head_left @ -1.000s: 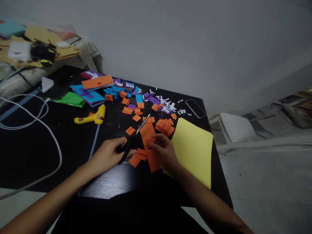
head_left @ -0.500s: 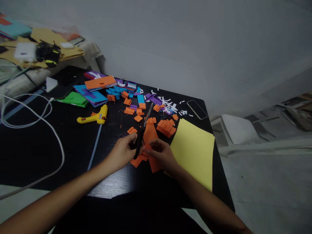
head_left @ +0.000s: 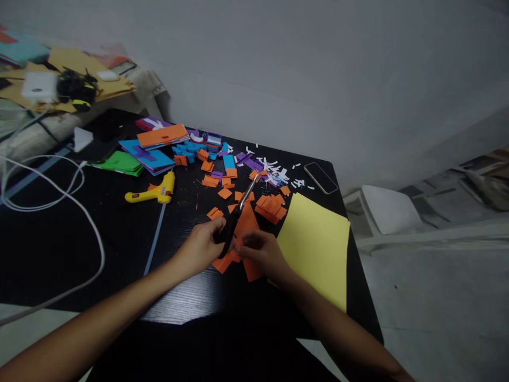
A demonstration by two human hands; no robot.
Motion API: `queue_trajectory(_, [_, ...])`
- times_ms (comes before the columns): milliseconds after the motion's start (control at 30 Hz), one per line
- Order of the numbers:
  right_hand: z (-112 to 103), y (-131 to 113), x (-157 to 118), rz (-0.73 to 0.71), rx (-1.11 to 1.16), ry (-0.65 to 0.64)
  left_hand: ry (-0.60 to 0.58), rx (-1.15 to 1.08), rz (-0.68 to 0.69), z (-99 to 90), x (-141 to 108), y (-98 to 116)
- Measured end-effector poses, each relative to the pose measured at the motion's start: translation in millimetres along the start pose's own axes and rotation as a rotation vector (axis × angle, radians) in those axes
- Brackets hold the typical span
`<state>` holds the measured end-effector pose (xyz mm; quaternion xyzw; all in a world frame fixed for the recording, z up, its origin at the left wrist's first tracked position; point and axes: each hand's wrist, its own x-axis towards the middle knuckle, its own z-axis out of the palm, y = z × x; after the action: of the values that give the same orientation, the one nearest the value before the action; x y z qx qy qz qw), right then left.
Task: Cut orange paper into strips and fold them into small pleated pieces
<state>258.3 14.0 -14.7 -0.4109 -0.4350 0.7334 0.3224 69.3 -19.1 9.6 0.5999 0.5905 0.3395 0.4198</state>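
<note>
My left hand [head_left: 204, 243] is closed round the black handles of a pair of scissors [head_left: 234, 220], whose metal blades point away from me and to the right. Just to the right, my right hand [head_left: 263, 252] pinches a small orange paper piece [head_left: 238, 245] between thumb and fingers. Under and between the hands lies a longer orange paper strip [head_left: 251, 269]. Small folded orange pieces [head_left: 222, 263] rest on the table by my left fingers. Beyond the hands, a stack of orange pieces [head_left: 271, 208] and several loose ones are scattered about.
A yellow glue gun [head_left: 153, 191] lies left of the scraps. Yellow sheets [head_left: 316, 246] are at the right, with a phone [head_left: 320, 178] behind. Coloured folded papers [head_left: 164, 136] and white scraps [head_left: 274, 168] line the back. A white cable [head_left: 89, 215] loops across the left side.
The scissors have tilted, their blade tips swinging to the right and slightly nearer. Both hands stay in nearly the same place.
</note>
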Motion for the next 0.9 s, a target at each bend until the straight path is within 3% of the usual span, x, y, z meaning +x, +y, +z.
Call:
queue_trajectory(200, [-0.2, 0.3, 1.0, 0.044, 0.006, -0.045, -0.042, -0.018, 0.001, -2.6, 0.8, -0.3])
queue_trajectory(367, [-2.1, -0.4, 0.8, 0.025, 0.041, -0.055, 0.019, 0.004, 0.027, -11.0, 1.4, -2.2])
queue_trajectory(567, [-4.2, -3.0, 3.3, -0.051, 0.13, 0.095, 0.043, 0.238, 0.032, -29.8, -13.4, -2.2])
queue_trajectory(900, [-5.9, -5.0, 7.3, -0.101, 0.262, 0.139, -0.066, 0.541, 0.021, -40.0, -36.8, 11.3])
